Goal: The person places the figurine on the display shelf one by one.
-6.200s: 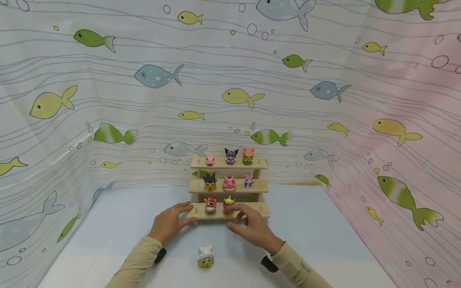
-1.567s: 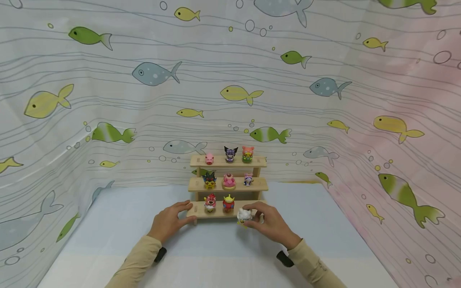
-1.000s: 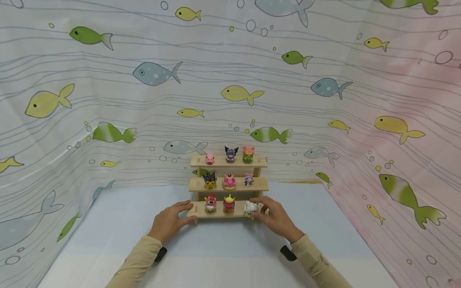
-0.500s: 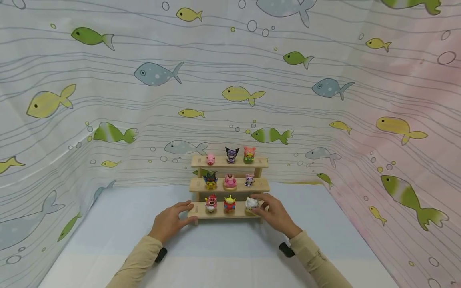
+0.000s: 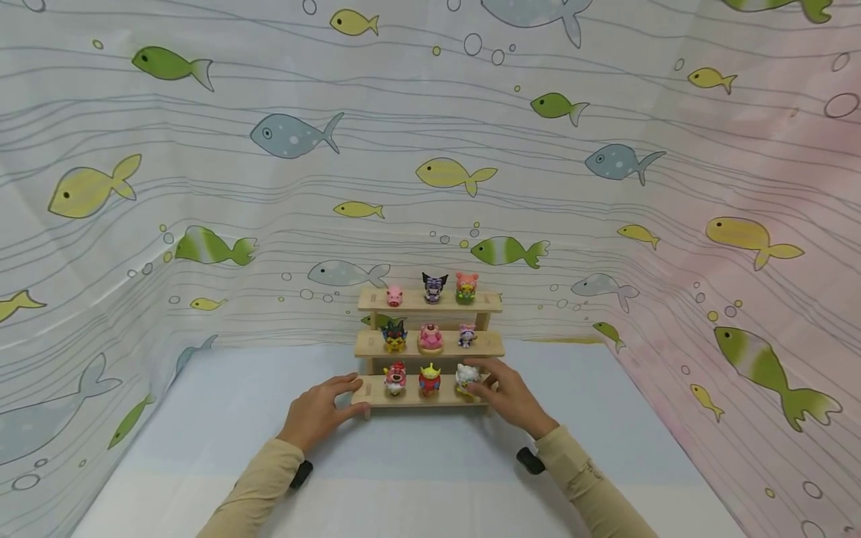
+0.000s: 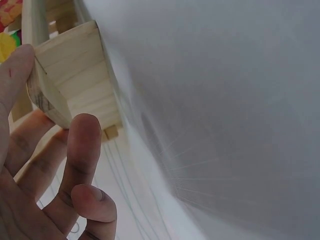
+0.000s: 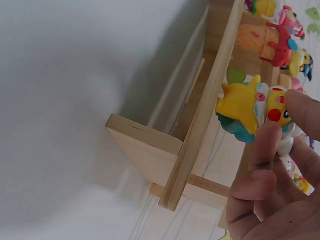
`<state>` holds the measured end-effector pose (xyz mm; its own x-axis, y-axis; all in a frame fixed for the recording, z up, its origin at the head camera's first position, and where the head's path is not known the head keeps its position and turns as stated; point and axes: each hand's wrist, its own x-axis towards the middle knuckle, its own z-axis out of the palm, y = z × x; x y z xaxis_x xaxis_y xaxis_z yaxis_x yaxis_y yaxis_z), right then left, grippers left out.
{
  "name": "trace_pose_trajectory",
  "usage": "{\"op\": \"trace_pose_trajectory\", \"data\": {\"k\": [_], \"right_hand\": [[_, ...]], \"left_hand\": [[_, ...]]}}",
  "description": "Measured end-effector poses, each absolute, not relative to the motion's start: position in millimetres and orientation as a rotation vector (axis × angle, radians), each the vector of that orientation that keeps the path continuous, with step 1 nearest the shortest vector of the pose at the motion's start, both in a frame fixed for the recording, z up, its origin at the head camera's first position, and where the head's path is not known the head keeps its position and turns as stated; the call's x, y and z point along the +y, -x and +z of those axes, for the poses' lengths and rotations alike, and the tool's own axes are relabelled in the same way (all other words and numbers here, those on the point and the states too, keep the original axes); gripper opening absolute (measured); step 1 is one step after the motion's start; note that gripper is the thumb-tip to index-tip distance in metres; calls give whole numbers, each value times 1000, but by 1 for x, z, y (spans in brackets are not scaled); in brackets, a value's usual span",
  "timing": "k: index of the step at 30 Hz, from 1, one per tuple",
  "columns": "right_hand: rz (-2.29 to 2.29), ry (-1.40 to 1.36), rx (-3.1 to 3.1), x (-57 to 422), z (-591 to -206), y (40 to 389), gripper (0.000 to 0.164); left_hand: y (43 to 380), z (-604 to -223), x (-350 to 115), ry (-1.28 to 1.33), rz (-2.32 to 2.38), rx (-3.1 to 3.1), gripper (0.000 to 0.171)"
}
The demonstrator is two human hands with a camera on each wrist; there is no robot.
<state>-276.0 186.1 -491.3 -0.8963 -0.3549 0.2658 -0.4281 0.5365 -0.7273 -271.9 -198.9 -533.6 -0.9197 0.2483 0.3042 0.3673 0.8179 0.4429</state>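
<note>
My right hand (image 5: 514, 396) pinches a small yellow Pikachu figurine (image 7: 245, 105) with a white top and a blue-green back. In the head view this figurine stands at the right end of the lowest step of a three-step wooden display shelf (image 5: 440, 401). The right wrist view has thumb and fingers at its head, its feet at the board's edge. My left hand (image 5: 319, 413) grips the left end of the lowest board, thumb in front and fingers beside it. Left of the Pikachu on that step are a red-and-yellow alien figurine (image 5: 429, 379) and a red-hatted figurine (image 5: 395, 379).
On the middle step stand a dark-eared yellow figurine (image 5: 394, 338), a pink one on a round base (image 5: 430, 340) and a small lilac one (image 5: 466, 336). A pink pig (image 5: 394, 297) is among those on top. A fish-print curtain (image 5: 430, 134) hangs behind the white table (image 5: 403, 478).
The white-topped figurine, earlier on the table in front, has been picked up and carried to the right end of the lowest step. My left hand has stayed at the shelf's left end.
</note>
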Motion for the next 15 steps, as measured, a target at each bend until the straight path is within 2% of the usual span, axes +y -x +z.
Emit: {"op": "trace_pose_trajectory", "data": {"k": [15], "right_hand": [[1365,-637,-2698,186,-494,275,51]], "left_hand": [[271,-530,-197,473,-732,-2783,59]]}}
